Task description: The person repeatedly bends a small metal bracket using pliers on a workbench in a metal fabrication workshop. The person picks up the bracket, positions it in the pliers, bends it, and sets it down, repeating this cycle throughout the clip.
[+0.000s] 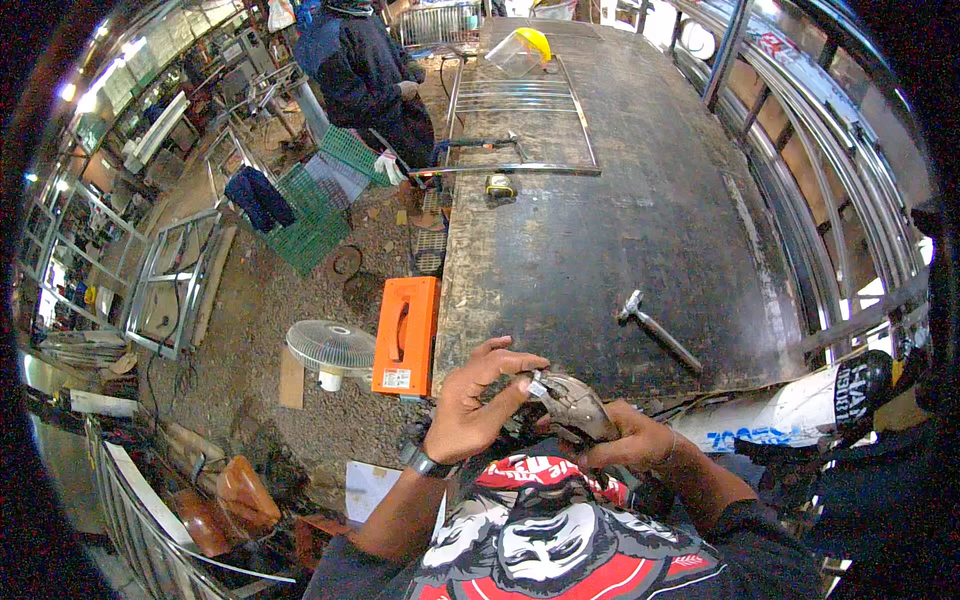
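Close to my body, at the table's near edge, both hands are on a rounded grey-brown metal tool (578,405); its exact kind is unclear. My left hand (478,400), with a dark watch on the wrist, is closed, thumb and finger at a small silvery part (538,384) on the tool's left end. My right hand (635,437) grips the right end, thumb on top and the other fingers mostly hidden underneath. Beyond my right hand, a metal hammer (660,330) lies on the dark tabletop (600,250).
An orange box-shaped machine (405,335) stands against the table's left edge, beside a fan (335,347). Farther up lie a tape measure (500,187), a metal frame (530,170) and a yellow-topped face shield (522,52). Another person (360,75) stands far left. A cylinder (780,418) lies right.
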`<state>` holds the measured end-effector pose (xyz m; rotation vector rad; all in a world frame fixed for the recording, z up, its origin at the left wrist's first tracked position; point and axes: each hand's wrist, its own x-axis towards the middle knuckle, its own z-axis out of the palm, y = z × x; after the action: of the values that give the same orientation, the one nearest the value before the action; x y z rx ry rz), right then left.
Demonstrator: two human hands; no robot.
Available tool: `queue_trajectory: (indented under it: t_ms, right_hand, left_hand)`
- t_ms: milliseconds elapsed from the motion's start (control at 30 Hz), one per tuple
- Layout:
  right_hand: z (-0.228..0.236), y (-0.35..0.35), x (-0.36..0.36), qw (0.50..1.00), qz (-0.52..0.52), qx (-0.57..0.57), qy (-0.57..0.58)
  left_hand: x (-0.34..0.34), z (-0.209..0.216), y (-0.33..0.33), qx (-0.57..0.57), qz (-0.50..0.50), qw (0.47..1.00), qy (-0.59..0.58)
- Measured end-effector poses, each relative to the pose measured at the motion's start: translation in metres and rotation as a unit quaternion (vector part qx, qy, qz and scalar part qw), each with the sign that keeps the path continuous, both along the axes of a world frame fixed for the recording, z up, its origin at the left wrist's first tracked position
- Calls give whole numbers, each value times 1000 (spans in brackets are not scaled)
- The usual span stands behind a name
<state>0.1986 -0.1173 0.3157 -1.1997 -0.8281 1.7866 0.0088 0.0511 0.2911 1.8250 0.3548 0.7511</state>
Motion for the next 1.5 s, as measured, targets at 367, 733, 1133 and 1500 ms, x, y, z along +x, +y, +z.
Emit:
queue_trajectory:
  t_ms: [367,733,1133,1500]
  right_hand:
    - [-2,-16,-10,1000,-3,8,18]
    - [-20,-23,-16,998,-18,64,-12]
    - [-27,-27,-11,996,8,76,-51]
    - [-24,-32,-9,998,3,43,-47]
  left_hand:
    - [-14,48,-5,57,-72,994,64]
    - [-11,48,-18,117,-12,989,87]
    - [-10,46,-25,127,6,987,98]
    - [-7,37,-32,95,20,991,96]
